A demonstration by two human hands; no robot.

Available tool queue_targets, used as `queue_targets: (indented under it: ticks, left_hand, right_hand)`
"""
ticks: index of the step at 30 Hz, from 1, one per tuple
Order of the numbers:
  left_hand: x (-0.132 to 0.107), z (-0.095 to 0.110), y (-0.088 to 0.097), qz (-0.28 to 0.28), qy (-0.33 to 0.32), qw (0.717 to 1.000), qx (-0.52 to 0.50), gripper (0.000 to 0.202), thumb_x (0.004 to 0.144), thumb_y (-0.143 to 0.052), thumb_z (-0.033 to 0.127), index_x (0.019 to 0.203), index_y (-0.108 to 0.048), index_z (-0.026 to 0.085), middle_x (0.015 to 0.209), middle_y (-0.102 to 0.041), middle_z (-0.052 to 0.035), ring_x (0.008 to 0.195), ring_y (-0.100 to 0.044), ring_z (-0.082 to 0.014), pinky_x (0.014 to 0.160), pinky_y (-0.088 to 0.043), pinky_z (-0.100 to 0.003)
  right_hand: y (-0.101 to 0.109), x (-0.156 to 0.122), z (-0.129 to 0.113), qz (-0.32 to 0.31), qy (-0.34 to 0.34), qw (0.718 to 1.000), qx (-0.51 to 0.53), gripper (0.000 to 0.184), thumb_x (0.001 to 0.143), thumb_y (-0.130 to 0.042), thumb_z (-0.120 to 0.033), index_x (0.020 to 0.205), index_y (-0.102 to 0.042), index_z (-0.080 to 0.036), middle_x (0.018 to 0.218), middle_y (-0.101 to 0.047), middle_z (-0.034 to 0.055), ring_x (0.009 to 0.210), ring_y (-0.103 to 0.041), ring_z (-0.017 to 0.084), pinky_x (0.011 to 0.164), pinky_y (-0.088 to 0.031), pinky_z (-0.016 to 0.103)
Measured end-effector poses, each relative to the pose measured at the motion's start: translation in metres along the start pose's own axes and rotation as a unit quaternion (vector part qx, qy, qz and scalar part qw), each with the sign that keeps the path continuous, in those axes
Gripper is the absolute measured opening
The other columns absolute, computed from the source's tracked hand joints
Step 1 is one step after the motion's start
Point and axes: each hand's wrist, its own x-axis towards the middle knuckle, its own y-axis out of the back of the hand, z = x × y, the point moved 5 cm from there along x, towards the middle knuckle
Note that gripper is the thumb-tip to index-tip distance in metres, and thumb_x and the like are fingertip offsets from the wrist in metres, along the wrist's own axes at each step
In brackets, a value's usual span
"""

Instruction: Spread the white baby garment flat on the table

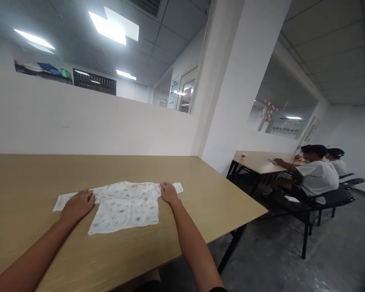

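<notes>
A small white baby shirt (pixel 126 209) with a pale print lies spread on the wooden table (pixel 115 259), its sleeves out to both sides. My left hand (pixel 79 205) rests over the left sleeve near the armhole, fingers curled and closed on the cloth. On the opposite sleeve, close to the shoulder, my right hand (pixel 169 192) has its fingers bent and closed on the fabric. The sleeve ends stick out beyond both hands. The neckline faces the wall, and the hem lies toward me. My fingertips are partly hidden.
A white wall (pixel 94 129) with a window above it borders the table's far edge. To the right, past a pillar (pixel 228 89), people in white shirts (pixel 318 178) sit at another table (pixel 258 163) bearing a small red-and-white cup (pixel 243 155). Black chairs (pixel 304 207) stand there.
</notes>
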Motion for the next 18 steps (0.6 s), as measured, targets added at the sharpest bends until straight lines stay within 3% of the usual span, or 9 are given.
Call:
queue_targets:
  ticks: [4,6,9,11,14,18]
  left_hand:
    - [-0.001,-0.005,-0.012,-0.01,0.0,1.0,0.022,0.06,0.097,-0.025,0.036,0.152,-0.049,0.026,0.167,-0.041,-0.0005,0.156,-0.033,-0.0219,0.125,-0.026,-0.049]
    - [-0.003,-0.009,-0.014,-0.015,0.014,1.0,0.023,0.063,0.099,-0.026,0.038,0.158,-0.042,0.027,0.169,-0.036,-0.0035,0.157,-0.032,-0.026,0.124,-0.026,-0.056]
    - [-0.01,-0.017,-0.011,-0.01,0.018,1.0,0.015,0.068,0.099,-0.028,0.045,0.16,-0.043,0.018,0.169,-0.036,-0.0143,0.157,-0.03,-0.0345,0.123,-0.025,-0.06]
    - [-0.015,-0.021,-0.005,0.001,0.014,1.0,0.008,0.071,0.099,-0.03,0.049,0.158,-0.046,0.012,0.167,-0.036,-0.02,0.157,-0.029,-0.0388,0.124,-0.024,-0.061]
    - [-0.019,-0.021,0.008,0.019,0.003,1.0,0.0,0.066,0.1,-0.028,0.049,0.148,-0.057,0.013,0.161,-0.046,-0.02,0.155,-0.032,-0.0394,0.123,-0.023,-0.061]
    - [-0.018,-0.011,0.024,0.027,-0.041,0.999,-0.013,0.059,0.104,-0.023,0.042,0.127,-0.07,0.017,0.144,-0.064,-0.0156,0.14,-0.051,-0.0329,0.12,-0.032,-0.052]
  right_hand:
    - [-0.007,-0.004,0.007,-0.054,-0.066,0.996,-0.026,0.061,0.11,-0.046,-0.052,0.161,-0.044,-0.019,0.169,-0.024,0.0167,0.158,-0.017,0.032,0.128,-0.01,0.054]
    - [-0.007,-0.006,0.011,-0.059,-0.099,0.993,-0.034,0.065,0.112,-0.037,-0.059,0.164,-0.04,-0.02,0.171,-0.019,0.0172,0.159,-0.012,0.033,0.127,-0.007,0.058]
    - [-0.001,-0.008,0.016,-0.035,-0.129,0.99,-0.045,0.058,0.115,-0.031,-0.051,0.163,-0.041,-0.021,0.17,-0.021,0.0168,0.159,-0.013,0.033,0.126,-0.002,0.062]
    - [0.005,-0.007,0.018,-0.01,-0.125,0.991,-0.047,0.051,0.115,-0.032,-0.042,0.159,-0.048,-0.021,0.167,-0.03,0.016,0.157,-0.02,0.032,0.126,-0.002,0.061]
    - [0.018,-0.003,0.02,0.037,-0.11,0.993,-0.036,0.053,0.113,-0.023,-0.028,0.157,-0.05,-0.014,0.161,-0.041,0.0148,0.154,-0.029,0.027,0.129,-0.011,0.05]
    - [0.031,-0.001,0.018,0.076,-0.085,0.993,-0.014,0.063,0.109,-0.009,-0.019,0.161,-0.04,-0.003,0.163,-0.038,0.0145,0.152,-0.033,0.019,0.128,-0.021,0.031]
